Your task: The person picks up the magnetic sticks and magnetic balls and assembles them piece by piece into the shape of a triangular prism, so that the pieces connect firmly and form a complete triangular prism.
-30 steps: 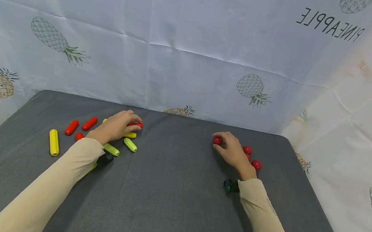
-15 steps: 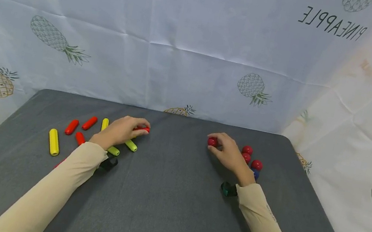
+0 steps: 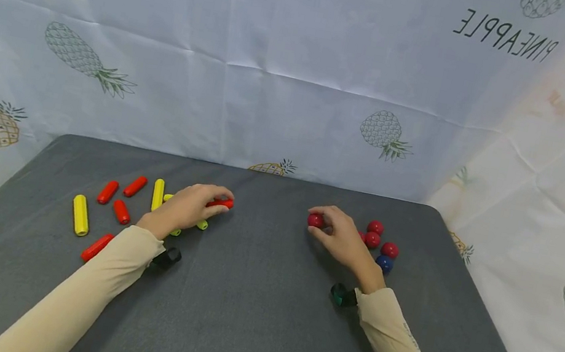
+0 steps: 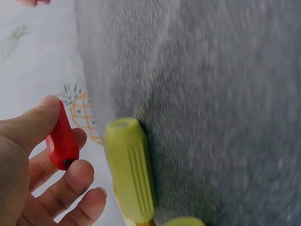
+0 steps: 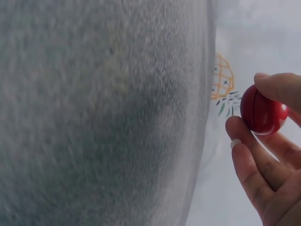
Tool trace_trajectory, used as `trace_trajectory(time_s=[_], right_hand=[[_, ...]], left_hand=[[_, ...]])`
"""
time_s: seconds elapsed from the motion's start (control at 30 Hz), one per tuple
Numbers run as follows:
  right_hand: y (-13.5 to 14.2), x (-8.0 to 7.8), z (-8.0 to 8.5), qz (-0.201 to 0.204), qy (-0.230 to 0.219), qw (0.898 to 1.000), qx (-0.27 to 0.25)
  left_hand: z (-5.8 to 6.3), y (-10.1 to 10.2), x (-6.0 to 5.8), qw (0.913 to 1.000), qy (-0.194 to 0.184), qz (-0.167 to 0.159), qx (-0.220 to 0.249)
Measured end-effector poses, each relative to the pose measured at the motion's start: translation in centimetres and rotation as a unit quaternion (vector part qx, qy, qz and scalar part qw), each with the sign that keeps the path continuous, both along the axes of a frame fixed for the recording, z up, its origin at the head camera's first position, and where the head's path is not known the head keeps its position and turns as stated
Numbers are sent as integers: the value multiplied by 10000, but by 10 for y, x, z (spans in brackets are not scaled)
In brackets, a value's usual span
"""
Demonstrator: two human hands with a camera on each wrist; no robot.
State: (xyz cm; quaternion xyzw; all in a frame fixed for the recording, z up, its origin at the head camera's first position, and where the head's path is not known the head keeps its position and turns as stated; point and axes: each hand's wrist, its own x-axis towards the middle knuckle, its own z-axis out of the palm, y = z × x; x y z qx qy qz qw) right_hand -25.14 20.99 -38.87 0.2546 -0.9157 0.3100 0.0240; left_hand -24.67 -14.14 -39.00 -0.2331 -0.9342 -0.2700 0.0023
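Observation:
My left hand (image 3: 186, 208) pinches a red grooved cylinder (image 4: 62, 139) between thumb and fingers, raised off the table in the left wrist view. Below it lies a yellow-green cylinder (image 4: 129, 169) with a hole in its end. Across the table my right hand (image 3: 343, 240) grips a shiny red ball (image 5: 263, 112) with thumb and fingertips; a thin dark line runs round the ball. Several more red balls (image 3: 372, 240) and a blue ball (image 3: 384, 263) lie just right of that hand. Yellow cylinders (image 3: 158, 195) sit partly hidden behind the left hand.
Several red cylinders (image 3: 122, 211) and a larger yellow one (image 3: 80, 216) are scattered at the left of the grey table (image 3: 249, 307). A white cloth (image 3: 280, 119) with pineapple prints hangs behind the far edge. Each wrist carries a small dark camera (image 3: 168, 258).
The left hand has moved right and slightly nearer with the red cylinder. With its ball, the right hand has shifted a little left and nearer, uncovering the blue ball.

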Motion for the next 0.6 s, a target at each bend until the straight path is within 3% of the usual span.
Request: trace_trajectory(time_s=[0.6], right_hand=[[-21,20,-3,326,14,9991,-268]], left_hand=[[-2,28,23,9984,146,-410,350]])
